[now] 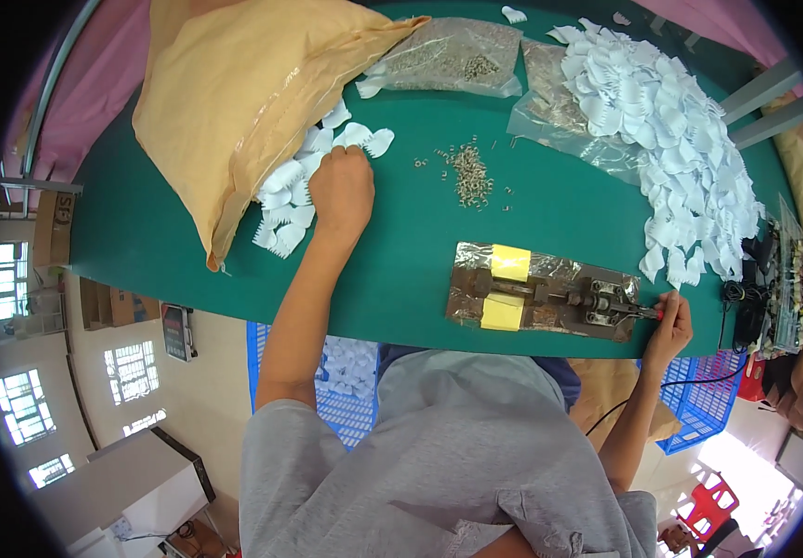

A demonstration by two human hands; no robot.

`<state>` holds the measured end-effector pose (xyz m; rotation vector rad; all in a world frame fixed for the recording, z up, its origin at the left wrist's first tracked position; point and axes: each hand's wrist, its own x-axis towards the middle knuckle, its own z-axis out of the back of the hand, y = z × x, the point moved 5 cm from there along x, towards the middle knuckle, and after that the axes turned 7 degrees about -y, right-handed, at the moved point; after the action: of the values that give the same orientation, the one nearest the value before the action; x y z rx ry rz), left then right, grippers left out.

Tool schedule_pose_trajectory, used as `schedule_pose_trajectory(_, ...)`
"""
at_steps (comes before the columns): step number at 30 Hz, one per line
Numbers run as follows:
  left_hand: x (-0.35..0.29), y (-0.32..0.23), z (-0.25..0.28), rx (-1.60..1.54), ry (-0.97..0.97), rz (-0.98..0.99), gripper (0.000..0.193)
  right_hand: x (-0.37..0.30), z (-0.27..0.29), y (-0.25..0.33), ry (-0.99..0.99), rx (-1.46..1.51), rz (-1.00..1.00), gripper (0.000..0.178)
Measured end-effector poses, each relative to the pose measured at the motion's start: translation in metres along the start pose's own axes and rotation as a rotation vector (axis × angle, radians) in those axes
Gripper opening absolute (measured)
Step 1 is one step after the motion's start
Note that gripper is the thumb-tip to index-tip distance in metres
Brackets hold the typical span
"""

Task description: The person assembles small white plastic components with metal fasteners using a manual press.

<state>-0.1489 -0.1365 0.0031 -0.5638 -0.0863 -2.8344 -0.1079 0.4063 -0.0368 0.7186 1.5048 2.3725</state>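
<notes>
My left hand [342,192] is closed, its knuckles up, over a small heap of white toothed pieces [278,229] that look like hair-claw halves. Its fingertips are hidden, so what they pinch does not show. Near the table's front edge, my right hand [669,329] grips the red-tipped handle [655,314] of a metal toggle-clamp fixture [560,296]. The fixture lies on a flat plate with two yellow patches [510,263]. Small metal springs [472,175] lie loose in a pile between my hands, beyond the fixture.
A large tan sack [234,93] rests at the far left of the green table [401,279]. Clear bags of springs [453,58] lie at the back. A big heap of white toothed pieces [671,121] covers the right side. Blue crates [699,409] stand below the front edge.
</notes>
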Motion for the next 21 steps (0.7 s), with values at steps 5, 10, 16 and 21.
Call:
schedule_pose_trajectory(5, -0.013, 0.011, 0.033, -0.459, -0.091, 0.12, 0.017, 0.001, 0.017, 0.001, -0.067, -0.095, 0.059, 0.024)
schedule_pose_trajectory(10, -0.083, -0.063, 0.065, -2.08, 0.115, 0.479, 0.02, -0.021, -0.003, 0.131, -0.088, -0.183, 0.401, 0.014)
schedule_pose_trajectory(16, -0.143, -0.141, 0.05, -2.234, 0.39, 0.597, 0.033, -0.095, -0.113, 0.177, 0.781, 0.533, -0.107, 0.022)
schedule_pose_trajectory(21, -0.111, -0.126, 0.112, -1.329, 0.125, -0.075, 0.041, -0.078, -0.104, 0.184, 0.696, 0.287, 0.358, 0.013)
